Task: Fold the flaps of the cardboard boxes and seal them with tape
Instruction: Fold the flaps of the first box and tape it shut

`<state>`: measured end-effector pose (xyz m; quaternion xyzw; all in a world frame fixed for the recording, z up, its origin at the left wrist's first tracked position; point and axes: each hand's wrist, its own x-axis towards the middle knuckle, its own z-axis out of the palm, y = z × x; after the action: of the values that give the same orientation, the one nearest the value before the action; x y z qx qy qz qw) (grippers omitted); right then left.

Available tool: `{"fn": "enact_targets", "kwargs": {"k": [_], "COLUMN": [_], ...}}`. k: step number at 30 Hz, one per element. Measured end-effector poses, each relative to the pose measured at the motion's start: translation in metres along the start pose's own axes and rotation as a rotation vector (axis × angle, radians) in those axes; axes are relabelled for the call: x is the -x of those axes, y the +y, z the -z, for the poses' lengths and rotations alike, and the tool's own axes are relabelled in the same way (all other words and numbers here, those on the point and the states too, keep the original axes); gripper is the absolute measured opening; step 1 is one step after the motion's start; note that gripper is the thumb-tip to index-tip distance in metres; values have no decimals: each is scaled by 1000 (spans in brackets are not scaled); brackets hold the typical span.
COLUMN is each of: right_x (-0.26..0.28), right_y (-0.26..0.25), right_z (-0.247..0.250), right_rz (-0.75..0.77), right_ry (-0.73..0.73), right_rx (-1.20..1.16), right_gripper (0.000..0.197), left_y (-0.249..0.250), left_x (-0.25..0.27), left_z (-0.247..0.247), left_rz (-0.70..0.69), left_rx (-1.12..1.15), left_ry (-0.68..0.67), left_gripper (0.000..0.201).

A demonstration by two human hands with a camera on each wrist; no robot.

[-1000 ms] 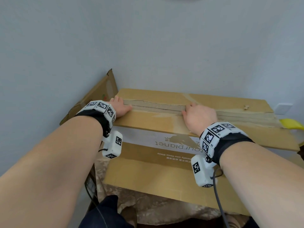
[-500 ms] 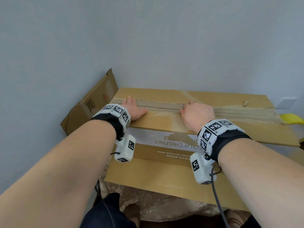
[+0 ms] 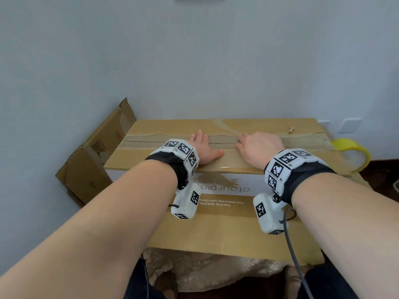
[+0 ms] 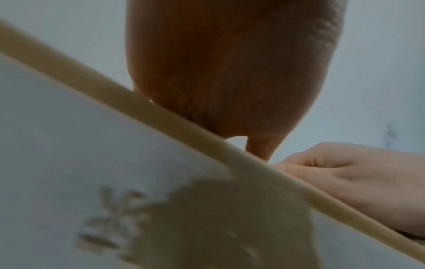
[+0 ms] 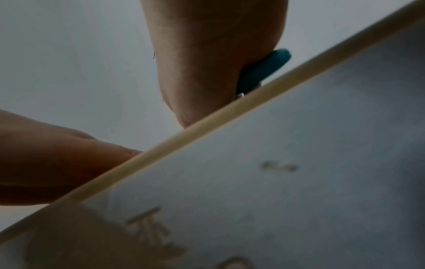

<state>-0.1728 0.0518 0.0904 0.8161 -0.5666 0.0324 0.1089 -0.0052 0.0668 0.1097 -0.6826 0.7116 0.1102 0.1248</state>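
Both your hands are flat on top of the cardboard box point(image 3: 226, 229). Your left hand point(image 3: 204, 147) lies palm down with the fingers stretched out and relaxed, the thumb pointing toward the other hand, and it holds nothing; it just presses on the strip of tape point(image 3: 164, 140) that runs along the seam where the two top flaps meet. Your right hand point(image 3: 258, 147) sits just beside it on the same seam, fingers spread and straight, also pressing and not gripping. From the right wrist view you can see the heel of that hand point(image 5: 214, 60) on the box edge, with something small and blue point(image 5: 264, 69) tucked against it; too blurry to say what it is.

The box itself is closed, both flaps folded down and meeting in the middle. The taped band runs the full length of the top, with torn, ragged cardboard along its far edge. The near side has a white printed panel with upside-down lettering.

Off the box's right end there's a yellow tape roll point(image 3: 354, 154). Off its left end, another flattened box point(image 3: 97, 156) leans against the wall point(image 3: 194, 61).
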Motion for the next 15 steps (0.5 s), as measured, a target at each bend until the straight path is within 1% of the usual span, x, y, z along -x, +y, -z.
{"fn": "enact_targets", "kwargs": {"k": [5, 10, 15], "right_x": [15, 32, 51], "right_y": [37, 77, 117], "right_z": [-2, -6, -8], "right_rz": [-70, -143, -251], "right_ry": [-49, -35, -60], "right_rx": [4, 3, 12], "right_gripper": [43, 41, 39], "left_y": [47, 89, 131], "left_x": [-1, -5, -7], "left_z": [1, 3, 3], "left_rz": [-74, -144, -209], "left_rx": [-20, -44, -51], "left_ry": [5, -10, -12], "left_gripper": [80, 78, 76]}}
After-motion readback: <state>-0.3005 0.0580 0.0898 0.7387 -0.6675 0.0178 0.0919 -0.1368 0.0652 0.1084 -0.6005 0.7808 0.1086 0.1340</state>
